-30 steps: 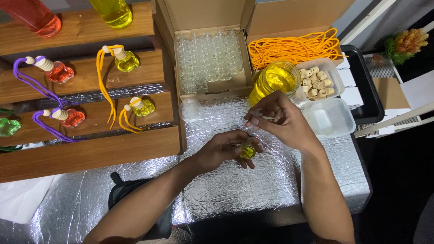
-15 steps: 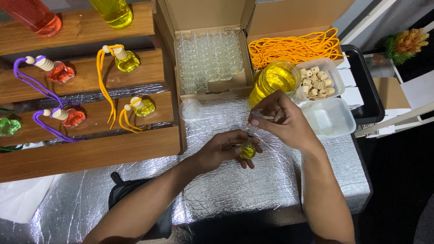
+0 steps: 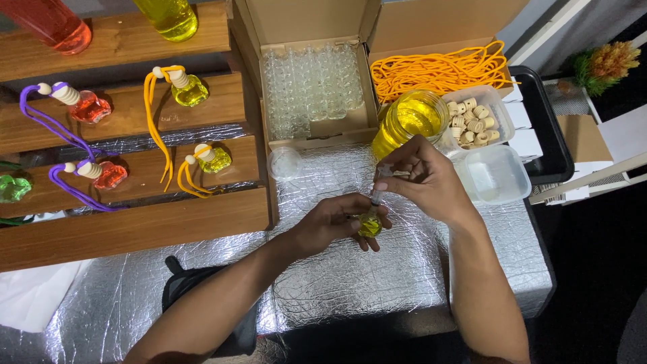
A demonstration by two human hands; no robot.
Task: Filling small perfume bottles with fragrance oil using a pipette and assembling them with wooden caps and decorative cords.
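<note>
My left hand [image 3: 337,222] grips a small glass bottle [image 3: 369,226] filled with yellow liquid, resting it on the silver foil table [image 3: 337,283]. My right hand [image 3: 421,178] holds a thin syringe [image 3: 377,195] upright, its tip pushed into the bottle's neck. Just behind my right hand stands a glass jar of yellow liquid [image 3: 408,118].
An open cardboard box of several empty glass bottles [image 3: 310,87] sits behind. Orange cords [image 3: 438,67] and a tub of wooden caps [image 3: 472,114] lie at right, with an empty clear tub [image 3: 495,175]. Wooden shelves [image 3: 135,216] at left hold finished bottles with cords.
</note>
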